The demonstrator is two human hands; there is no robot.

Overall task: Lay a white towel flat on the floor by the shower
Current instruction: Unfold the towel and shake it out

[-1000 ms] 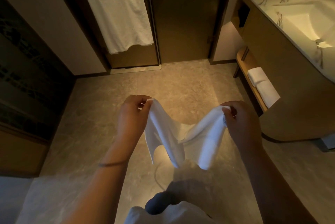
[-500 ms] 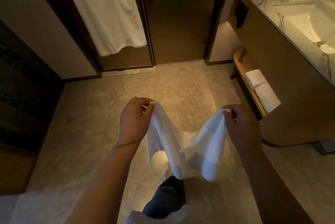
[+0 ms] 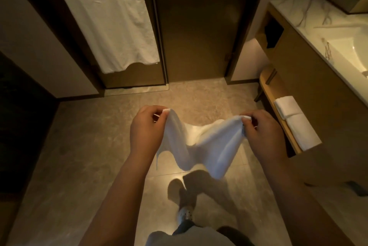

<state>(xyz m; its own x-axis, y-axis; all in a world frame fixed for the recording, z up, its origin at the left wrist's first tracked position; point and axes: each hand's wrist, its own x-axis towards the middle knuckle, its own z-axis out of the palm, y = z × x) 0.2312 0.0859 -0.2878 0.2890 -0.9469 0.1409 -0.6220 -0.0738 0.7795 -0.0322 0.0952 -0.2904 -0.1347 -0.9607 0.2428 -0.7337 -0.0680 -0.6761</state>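
I hold a small white towel [image 3: 207, 146] stretched between both hands above the tiled floor [image 3: 79, 156]. My left hand [image 3: 147, 132] pinches its left top corner and my right hand [image 3: 262, 134] pinches its right top corner. The cloth sags in folds between them and hangs clear of the floor. The shower's dark glass doors [image 3: 195, 32] stand straight ahead, with a pale threshold strip [image 3: 135, 90] at their foot.
A large white towel [image 3: 111, 24] hangs on the left door's bar. A vanity with a marble top and sink [image 3: 342, 50] runs along the right. Folded white towels [image 3: 294, 120] lie on its low wooden shelf. My shoe [image 3: 185, 216] is below.
I have stepped closer to the shower doors. My hands moved slightly further apart, so the towel is spread wider and sags less deeply.
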